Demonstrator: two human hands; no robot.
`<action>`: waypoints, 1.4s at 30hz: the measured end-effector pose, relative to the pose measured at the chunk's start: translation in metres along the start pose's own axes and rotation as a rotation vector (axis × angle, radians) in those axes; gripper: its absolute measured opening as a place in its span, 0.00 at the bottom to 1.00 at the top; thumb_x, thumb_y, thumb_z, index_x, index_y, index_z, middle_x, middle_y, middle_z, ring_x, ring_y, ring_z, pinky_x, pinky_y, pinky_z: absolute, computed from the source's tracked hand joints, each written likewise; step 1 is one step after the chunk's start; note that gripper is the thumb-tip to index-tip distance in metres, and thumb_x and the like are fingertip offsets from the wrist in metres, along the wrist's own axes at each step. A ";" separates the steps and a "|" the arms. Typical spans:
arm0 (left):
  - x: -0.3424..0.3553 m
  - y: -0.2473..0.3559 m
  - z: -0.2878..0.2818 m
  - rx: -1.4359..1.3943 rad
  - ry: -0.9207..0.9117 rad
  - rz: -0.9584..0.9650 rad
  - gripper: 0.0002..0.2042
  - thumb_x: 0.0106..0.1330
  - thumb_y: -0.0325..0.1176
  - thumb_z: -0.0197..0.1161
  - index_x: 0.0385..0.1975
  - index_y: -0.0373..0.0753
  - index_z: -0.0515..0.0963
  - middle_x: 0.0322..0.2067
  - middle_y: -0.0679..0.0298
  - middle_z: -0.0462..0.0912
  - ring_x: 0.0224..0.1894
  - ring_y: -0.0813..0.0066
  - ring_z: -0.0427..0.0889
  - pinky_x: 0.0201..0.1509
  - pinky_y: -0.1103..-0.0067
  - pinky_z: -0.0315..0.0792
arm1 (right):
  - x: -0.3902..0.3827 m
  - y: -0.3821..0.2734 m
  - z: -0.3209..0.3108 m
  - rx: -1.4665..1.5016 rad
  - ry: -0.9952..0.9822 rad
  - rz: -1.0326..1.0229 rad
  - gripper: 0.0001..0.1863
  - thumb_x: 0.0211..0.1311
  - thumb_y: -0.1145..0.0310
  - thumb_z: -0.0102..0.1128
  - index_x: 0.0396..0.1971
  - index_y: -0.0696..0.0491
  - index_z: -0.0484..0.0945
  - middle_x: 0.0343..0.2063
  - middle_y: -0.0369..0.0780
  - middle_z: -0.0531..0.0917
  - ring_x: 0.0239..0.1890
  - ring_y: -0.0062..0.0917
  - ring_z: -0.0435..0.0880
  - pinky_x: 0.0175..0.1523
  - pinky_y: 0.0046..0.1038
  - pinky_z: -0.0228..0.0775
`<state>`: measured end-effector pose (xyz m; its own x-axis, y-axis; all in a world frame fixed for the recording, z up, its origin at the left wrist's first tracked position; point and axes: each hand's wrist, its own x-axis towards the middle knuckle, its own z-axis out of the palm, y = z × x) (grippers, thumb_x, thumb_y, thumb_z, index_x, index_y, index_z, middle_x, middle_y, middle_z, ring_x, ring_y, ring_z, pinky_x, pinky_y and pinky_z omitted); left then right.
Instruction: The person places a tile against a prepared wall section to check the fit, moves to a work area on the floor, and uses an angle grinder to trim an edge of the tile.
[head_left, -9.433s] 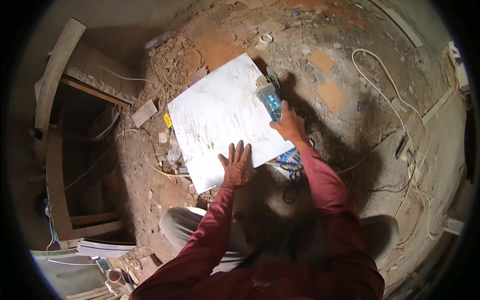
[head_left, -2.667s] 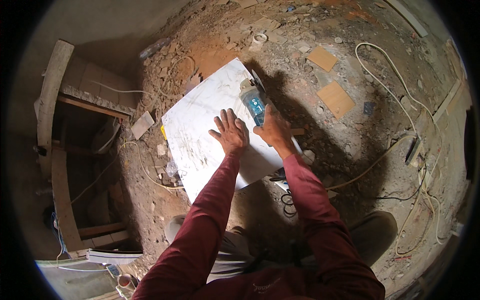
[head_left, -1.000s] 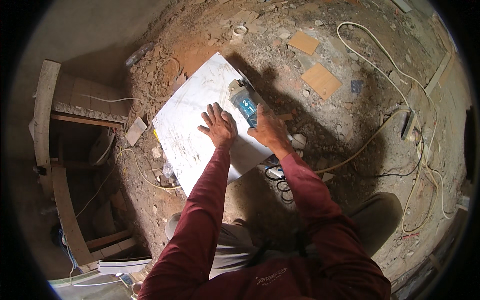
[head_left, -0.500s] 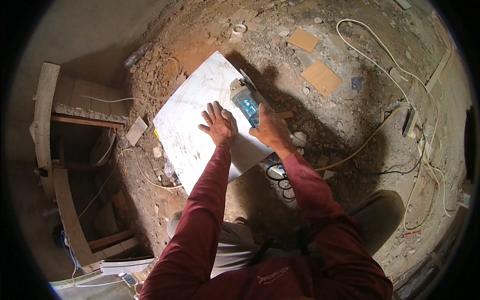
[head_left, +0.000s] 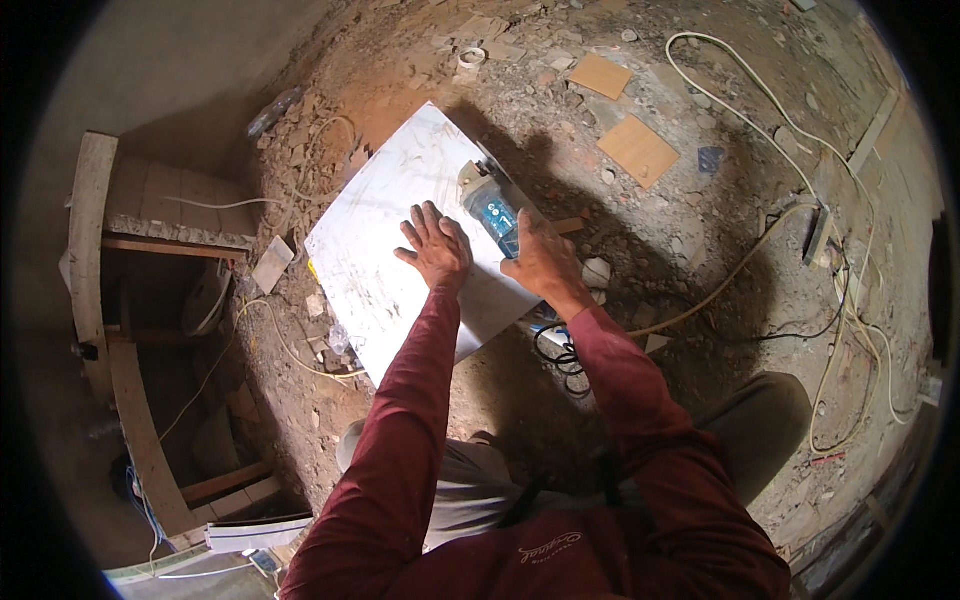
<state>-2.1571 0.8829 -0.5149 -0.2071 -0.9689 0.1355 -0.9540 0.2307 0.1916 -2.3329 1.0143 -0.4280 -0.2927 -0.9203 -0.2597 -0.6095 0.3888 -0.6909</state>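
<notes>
My left hand [head_left: 435,245] lies with fingers spread on a large square white tile [head_left: 370,250] marked with dark smudges. My right hand [head_left: 540,262] grips a teal and grey angle grinder [head_left: 492,210] along the tile's right side. The grinder's disc shows at its head, at the upper right edge of the tile. A black coiled cord [head_left: 560,360] lies on the ground below the tile, near my right sleeve.
Rubble covers the ground [head_left: 700,280], with two small orange-brown tiles [head_left: 638,152], a white ring [head_left: 471,58] and pale cables [head_left: 730,105]. At the left are boards [head_left: 92,240] around a dark recess beside a wall. My bent knees frame the lower part of the view.
Since the oldest frame my left hand has moved up from the tile's near edge toward its middle, and the grinder sits a little further left. Over the last second both have barely moved.
</notes>
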 end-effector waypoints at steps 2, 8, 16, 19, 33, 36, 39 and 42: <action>0.000 0.000 0.000 -0.006 -0.003 -0.001 0.29 0.79 0.49 0.36 0.77 0.47 0.53 0.78 0.56 0.48 0.79 0.41 0.42 0.72 0.33 0.34 | -0.002 0.001 0.000 -0.013 0.006 -0.001 0.49 0.53 0.55 0.70 0.71 0.60 0.57 0.65 0.54 0.71 0.67 0.48 0.71 0.66 0.51 0.65; 0.000 -0.001 0.001 -0.009 0.002 -0.003 0.29 0.79 0.49 0.35 0.77 0.47 0.53 0.79 0.57 0.48 0.79 0.41 0.41 0.71 0.32 0.34 | -0.003 0.004 0.003 -0.021 -0.016 0.009 0.49 0.53 0.54 0.70 0.71 0.60 0.57 0.65 0.54 0.71 0.66 0.48 0.72 0.66 0.50 0.65; 0.000 0.002 -0.002 -0.016 -0.012 -0.002 0.29 0.80 0.49 0.35 0.77 0.47 0.52 0.79 0.57 0.47 0.79 0.42 0.40 0.71 0.32 0.34 | -0.006 0.008 0.002 -0.018 -0.022 0.015 0.50 0.52 0.54 0.69 0.71 0.60 0.57 0.65 0.55 0.72 0.64 0.49 0.74 0.66 0.50 0.64; 0.000 0.000 -0.001 -0.011 -0.007 -0.002 0.29 0.79 0.49 0.35 0.77 0.47 0.52 0.79 0.56 0.47 0.79 0.41 0.40 0.71 0.32 0.33 | -0.008 0.003 -0.004 -0.004 -0.073 0.039 0.49 0.52 0.54 0.69 0.71 0.60 0.57 0.65 0.54 0.72 0.65 0.49 0.74 0.67 0.50 0.64; -0.001 0.002 -0.001 -0.032 -0.001 -0.012 0.29 0.78 0.49 0.35 0.77 0.47 0.54 0.78 0.58 0.48 0.80 0.43 0.40 0.73 0.34 0.31 | -0.015 0.012 0.003 -0.027 0.017 -0.004 0.46 0.52 0.56 0.69 0.69 0.59 0.61 0.62 0.55 0.73 0.62 0.49 0.76 0.64 0.51 0.67; -0.001 0.002 -0.001 -0.031 -0.005 -0.014 0.29 0.78 0.49 0.35 0.77 0.47 0.54 0.78 0.58 0.48 0.80 0.43 0.40 0.73 0.34 0.31 | -0.017 0.014 0.003 -0.019 0.027 -0.021 0.46 0.51 0.56 0.69 0.68 0.59 0.60 0.61 0.56 0.74 0.61 0.50 0.77 0.62 0.51 0.69; 0.000 0.001 0.000 -0.039 0.005 -0.007 0.29 0.78 0.49 0.35 0.77 0.48 0.54 0.78 0.58 0.49 0.80 0.43 0.40 0.73 0.34 0.31 | -0.022 0.014 0.002 -0.002 0.057 -0.031 0.47 0.52 0.56 0.70 0.69 0.59 0.60 0.60 0.56 0.74 0.60 0.51 0.76 0.63 0.50 0.68; -0.001 0.000 0.001 -0.038 0.008 -0.005 0.29 0.78 0.49 0.35 0.77 0.48 0.54 0.78 0.58 0.49 0.80 0.43 0.40 0.73 0.34 0.31 | -0.025 0.012 -0.001 -0.037 0.038 -0.005 0.48 0.52 0.55 0.70 0.71 0.59 0.59 0.59 0.55 0.77 0.61 0.47 0.78 0.63 0.47 0.68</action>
<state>-2.1571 0.8834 -0.5162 -0.2002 -0.9693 0.1426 -0.9460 0.2291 0.2293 -2.3336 1.0419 -0.4286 -0.3169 -0.9200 -0.2304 -0.6373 0.3865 -0.6667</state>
